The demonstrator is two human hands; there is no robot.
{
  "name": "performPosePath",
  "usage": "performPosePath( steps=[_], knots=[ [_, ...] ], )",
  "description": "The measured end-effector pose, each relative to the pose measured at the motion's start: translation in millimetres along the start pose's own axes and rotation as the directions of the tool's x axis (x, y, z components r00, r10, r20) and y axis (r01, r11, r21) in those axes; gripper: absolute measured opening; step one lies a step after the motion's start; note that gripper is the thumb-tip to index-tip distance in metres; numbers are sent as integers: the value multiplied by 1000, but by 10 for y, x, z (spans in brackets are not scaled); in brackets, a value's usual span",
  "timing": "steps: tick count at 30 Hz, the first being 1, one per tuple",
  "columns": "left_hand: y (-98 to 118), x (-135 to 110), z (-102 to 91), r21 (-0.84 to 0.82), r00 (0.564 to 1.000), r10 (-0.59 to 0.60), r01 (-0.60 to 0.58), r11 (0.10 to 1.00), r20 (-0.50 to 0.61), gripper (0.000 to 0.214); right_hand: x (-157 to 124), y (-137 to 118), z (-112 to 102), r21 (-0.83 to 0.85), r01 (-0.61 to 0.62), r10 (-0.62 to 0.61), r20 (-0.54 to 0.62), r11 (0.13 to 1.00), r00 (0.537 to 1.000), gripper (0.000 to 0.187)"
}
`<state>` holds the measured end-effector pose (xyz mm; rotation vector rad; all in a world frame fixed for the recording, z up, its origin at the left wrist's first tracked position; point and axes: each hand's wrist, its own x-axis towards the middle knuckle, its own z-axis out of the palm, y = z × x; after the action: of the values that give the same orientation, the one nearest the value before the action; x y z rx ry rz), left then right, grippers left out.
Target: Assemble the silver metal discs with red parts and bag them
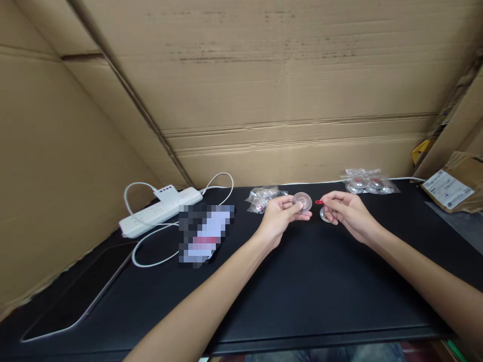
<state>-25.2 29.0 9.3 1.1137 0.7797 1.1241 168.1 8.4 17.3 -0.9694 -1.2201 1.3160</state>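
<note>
Two tiny parts, black tabletop (302, 291)
left hand (281, 217) pinches a clear round plastic disc (302, 201), right hand (347, 212) pinches a small red tab (319, 202)

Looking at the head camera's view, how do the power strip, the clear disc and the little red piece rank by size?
Largest to smallest:
1. power strip
2. clear disc, held in the left hand
3. red piece, pinched by the right hand

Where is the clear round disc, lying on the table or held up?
Held up: fingers of the left hand pinch the clear disc above the black table.
</note>
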Motion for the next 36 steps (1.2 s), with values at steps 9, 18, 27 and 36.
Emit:
performPosePath(
  steps=[9,18,27,36],
  knots=[
    [62,-46,57,146,999,32,-27,989,-36,17,-3,6,4,-23,2,-1,36,1000,999,24],
    [33,-34,70,156,993,42,-25,987,-108,9,-9,7,12,-78,44,-44,2,996,999,21],
    [56,-106,162,-79,992,-90,96,992,83,19,-32,102,64,-468,317,-335,46,825,941,17],
    [15,-155,187,-73,980,-114,127,989,163,29,-54,76,38,-756,451,-495,194,475,847,16]
  ],
)
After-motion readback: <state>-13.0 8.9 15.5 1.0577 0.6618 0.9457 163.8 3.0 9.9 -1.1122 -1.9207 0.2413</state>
